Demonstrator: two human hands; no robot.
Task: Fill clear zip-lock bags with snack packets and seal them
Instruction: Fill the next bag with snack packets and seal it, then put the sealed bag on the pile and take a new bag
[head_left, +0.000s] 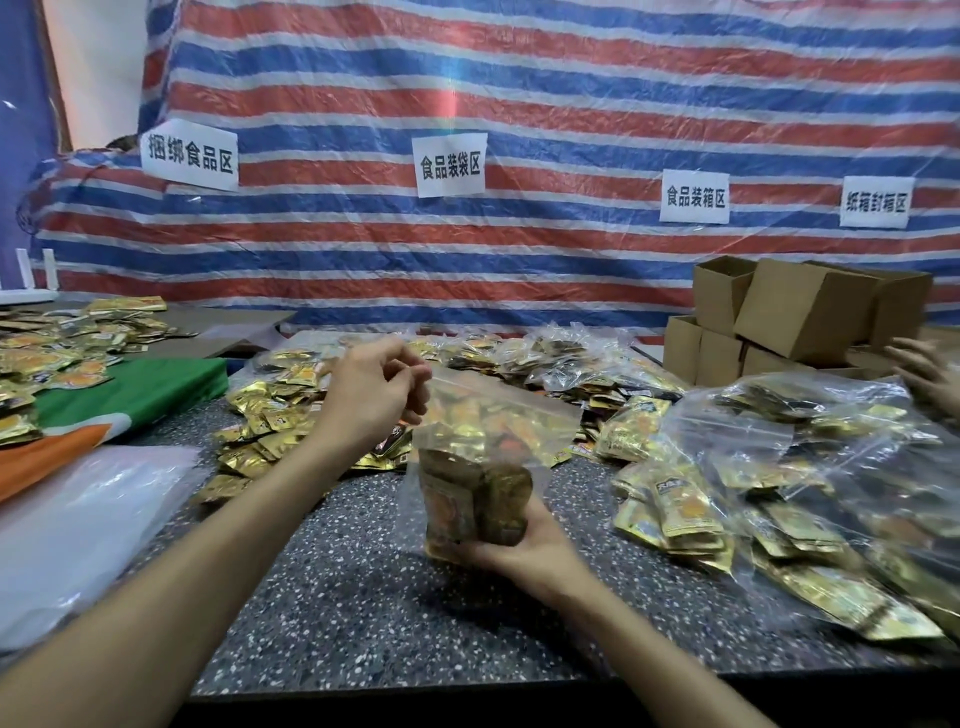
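Note:
A clear zip-lock bag (498, 415) stands upright above the speckled table (363, 597), with gold snack packets (475, 506) stacked in its lower part. My right hand (524, 545) cups the bag's bottom from below, fingers curled round the packets through the plastic. My left hand (371, 395) pinches the bag's top left corner at the zip strip. Loose gold packets (275, 415) lie in a heap just behind my left hand.
Filled clear bags (810, 483) pile up at the right. Cardboard boxes (800, 312) stack at the back right, where another person's hand (930, 379) reaches in. A stack of empty plastic bags (88, 530) lies at the left, next to a green-and-orange cloth (130, 395).

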